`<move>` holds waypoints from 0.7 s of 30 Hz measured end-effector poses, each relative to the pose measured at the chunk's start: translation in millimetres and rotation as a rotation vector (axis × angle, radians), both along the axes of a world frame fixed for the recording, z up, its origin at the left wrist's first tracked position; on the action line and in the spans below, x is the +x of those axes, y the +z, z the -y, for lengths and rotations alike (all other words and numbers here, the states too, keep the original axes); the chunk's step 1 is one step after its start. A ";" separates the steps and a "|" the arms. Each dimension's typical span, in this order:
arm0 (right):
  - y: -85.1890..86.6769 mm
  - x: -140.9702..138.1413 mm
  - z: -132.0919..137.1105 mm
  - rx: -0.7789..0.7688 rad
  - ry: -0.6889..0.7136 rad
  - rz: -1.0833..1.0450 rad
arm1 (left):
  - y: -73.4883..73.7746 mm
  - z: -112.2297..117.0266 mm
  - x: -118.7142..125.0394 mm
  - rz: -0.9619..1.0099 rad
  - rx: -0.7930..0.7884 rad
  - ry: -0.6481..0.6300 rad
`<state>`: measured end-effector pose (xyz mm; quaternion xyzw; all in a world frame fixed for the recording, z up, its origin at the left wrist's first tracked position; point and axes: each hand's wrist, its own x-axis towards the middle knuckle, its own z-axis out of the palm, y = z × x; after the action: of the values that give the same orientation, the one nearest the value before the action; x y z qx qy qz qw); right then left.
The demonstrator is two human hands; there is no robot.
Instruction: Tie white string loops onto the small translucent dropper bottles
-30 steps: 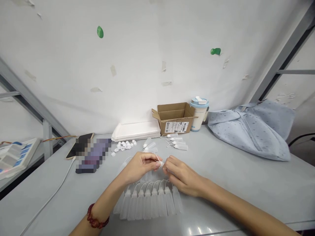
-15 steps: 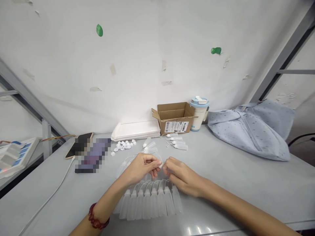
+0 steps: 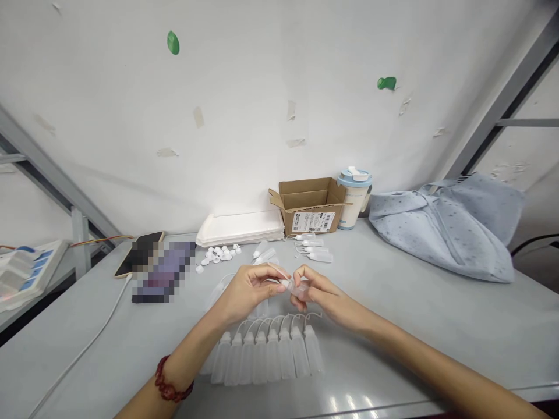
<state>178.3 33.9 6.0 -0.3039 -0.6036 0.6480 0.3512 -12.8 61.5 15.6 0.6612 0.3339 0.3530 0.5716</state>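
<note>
Between my two hands, above the table, is a small translucent squeeze bottle (image 3: 298, 287). My right hand (image 3: 332, 297) is closed round its body, with the fingers curled. My left hand (image 3: 255, 291) pinches the white cap (image 3: 286, 284) at the bottle's neck between thumb and fingers. Just below my hands a row of similar squeeze bottles (image 3: 261, 361) lies side by side, with thin curved tubes on their tops. More bottles lie partly hidden behind my left hand. Small white caps (image 3: 222, 254) are heaped farther back, on the left.
More bottles (image 3: 318, 256) lie before an open cardboard box (image 3: 312, 218). A white tray stack (image 3: 240, 228) and a lidded cup (image 3: 350, 201) flank the box. Two phones (image 3: 163, 273), one with a cable, lie left; a blue cloth bag (image 3: 441, 238) lies right.
My right hand has turned and opened its grip somewhat, so the bottle now shows between my hands. Both hands have shifted up slightly. The tube of the row's rightmost bottle is now uncovered.
</note>
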 end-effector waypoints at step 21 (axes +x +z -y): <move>-2.0 -0.9 -1.2 -0.032 0.040 -0.054 | 9.5 4.5 -2.2 -0.254 -0.055 -0.094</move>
<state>177.4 35.0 4.0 -0.2797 -0.5894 0.6725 0.3494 -15.0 57.0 25.1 0.6994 0.3820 0.2299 0.5586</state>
